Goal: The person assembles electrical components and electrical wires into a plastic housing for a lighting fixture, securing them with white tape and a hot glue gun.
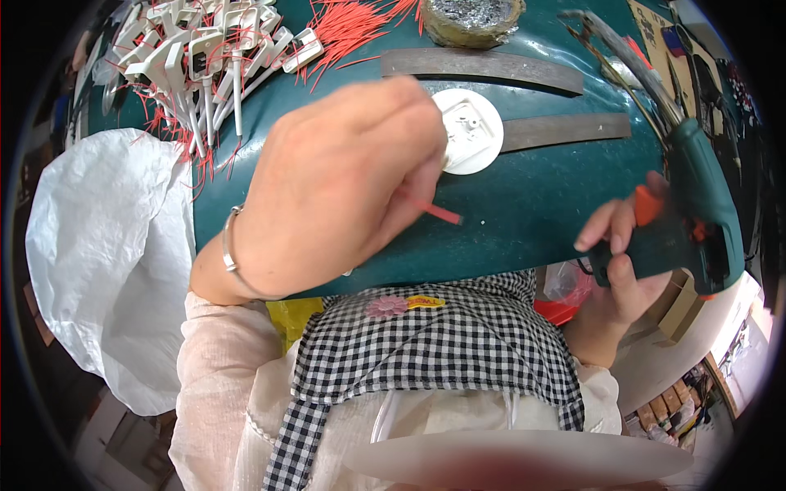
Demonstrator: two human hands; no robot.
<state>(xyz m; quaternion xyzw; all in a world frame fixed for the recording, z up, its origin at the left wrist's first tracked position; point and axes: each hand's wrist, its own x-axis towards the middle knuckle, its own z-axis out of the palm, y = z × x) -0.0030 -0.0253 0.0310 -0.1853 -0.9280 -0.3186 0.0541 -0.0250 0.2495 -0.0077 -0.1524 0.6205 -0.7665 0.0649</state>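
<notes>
My left hand (pixel 352 172), a bracelet at its wrist, is closed above the green tabletop. Out of its fingers sticks a short, thin red piece (pixel 442 214) with a darker tip; the rest of it is hidden in the hand. Just beyond the knuckles is a white round plastic part (pixel 472 135) with small raised details, its left side covered by the hand. I cannot tell whether the fingers touch it. At the right, my right hand (pixel 626 262) grips a dark green soldering gun (pixel 696 180) with an orange trigger. Its metal front end points away to the far side.
Two flat grey metal bars (pixel 483 68) lie across the table (pixel 524 196). White plastic parts with red wires (pixel 205 57) are heaped at the far left, beside more red wires (pixel 348 33). A round solder-crusted block (pixel 475 23) stands at the back. A white bag (pixel 106 262) hangs left.
</notes>
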